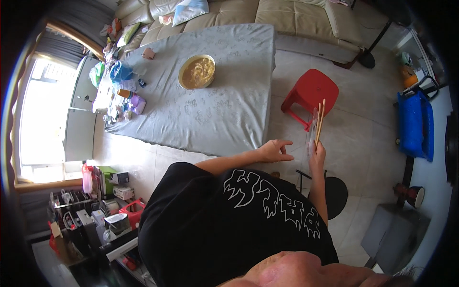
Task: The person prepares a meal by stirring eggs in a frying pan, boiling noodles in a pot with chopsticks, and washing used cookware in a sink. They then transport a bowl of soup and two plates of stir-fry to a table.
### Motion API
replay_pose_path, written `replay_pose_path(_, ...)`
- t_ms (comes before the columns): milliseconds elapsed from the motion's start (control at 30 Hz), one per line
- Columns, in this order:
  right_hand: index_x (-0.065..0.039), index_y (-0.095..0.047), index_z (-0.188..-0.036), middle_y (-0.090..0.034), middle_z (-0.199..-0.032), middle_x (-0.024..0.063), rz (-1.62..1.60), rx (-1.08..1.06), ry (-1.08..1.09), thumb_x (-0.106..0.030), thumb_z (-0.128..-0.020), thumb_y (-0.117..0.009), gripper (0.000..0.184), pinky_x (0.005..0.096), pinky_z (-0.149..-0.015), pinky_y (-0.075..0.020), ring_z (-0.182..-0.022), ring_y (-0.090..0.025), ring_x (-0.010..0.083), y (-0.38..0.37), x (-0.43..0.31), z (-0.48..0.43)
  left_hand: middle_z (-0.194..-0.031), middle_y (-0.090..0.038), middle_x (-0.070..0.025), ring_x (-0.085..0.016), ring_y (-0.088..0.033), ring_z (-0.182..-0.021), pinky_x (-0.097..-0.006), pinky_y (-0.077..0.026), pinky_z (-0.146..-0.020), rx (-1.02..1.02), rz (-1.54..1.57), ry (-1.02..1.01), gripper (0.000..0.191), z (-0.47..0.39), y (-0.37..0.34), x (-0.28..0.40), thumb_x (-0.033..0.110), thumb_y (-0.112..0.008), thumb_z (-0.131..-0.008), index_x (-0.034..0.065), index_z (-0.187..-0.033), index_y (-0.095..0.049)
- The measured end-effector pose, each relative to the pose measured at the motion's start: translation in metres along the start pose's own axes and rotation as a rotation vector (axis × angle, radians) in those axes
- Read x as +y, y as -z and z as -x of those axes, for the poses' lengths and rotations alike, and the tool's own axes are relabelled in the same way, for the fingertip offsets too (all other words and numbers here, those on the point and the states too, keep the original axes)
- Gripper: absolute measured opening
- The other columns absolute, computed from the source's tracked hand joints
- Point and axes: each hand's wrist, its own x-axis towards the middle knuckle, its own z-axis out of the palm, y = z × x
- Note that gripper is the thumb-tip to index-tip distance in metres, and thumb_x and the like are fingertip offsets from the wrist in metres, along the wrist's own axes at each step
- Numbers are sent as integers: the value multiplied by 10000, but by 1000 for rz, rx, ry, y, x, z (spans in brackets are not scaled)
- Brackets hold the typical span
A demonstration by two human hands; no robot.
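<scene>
My right hand (pixel 317 155) is closed on a pair of wooden chopsticks (pixel 320 122) and a clear, thin plastic item (pixel 312 132), whose exact kind I cannot tell. Just to its left, my left hand (pixel 276 151) holds nothing, with thumb and fingers apart, near the corner of the cloth-covered table. Farther off on the grey tablecloth (pixel 229 107) stands a large round bowl (pixel 197 72) of brownish food with pale yellow pieces. Beyond the chopsticks' tips is a red plastic stool (pixel 317 88) on the tiled floor.
Stacked cups (pixel 125 94), a blue plastic bag (pixel 121 71) and a purple pack (pixel 137 104) crowd the table's left end. A beige sofa (pixel 229 13) runs along its far side. At right stand a blue plastic cart (pixel 415 125) and a grey cabinet (pixel 394 236); a black round seat (pixel 336 198) is beside me.
</scene>
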Motion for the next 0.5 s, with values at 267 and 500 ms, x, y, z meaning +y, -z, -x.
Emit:
replay_pose_path(267,-2,-538,-816,-523,-621,57,190,73,-10,-261,-951,-492,296,331,-530,-411,-555,-506,167,89,4,-39,-798,-673,-127,-253,-649,-777,-331,-505,-732,46,67,-91,594,-100,-20,20,436,-714,-740,-1,-1126,-604)
replay_pose_path(500,-54,-518,-824,-492,-607,-8,92,44,-165,-203,-951,-490,197,235,-442,-357,-498,-455,81,167,74,-70,-764,-665,-83,-146,-613,-566,-282,-506,-535,64,413,181,361,-153,-16,22,336,-584,-866,2,-983,-657)
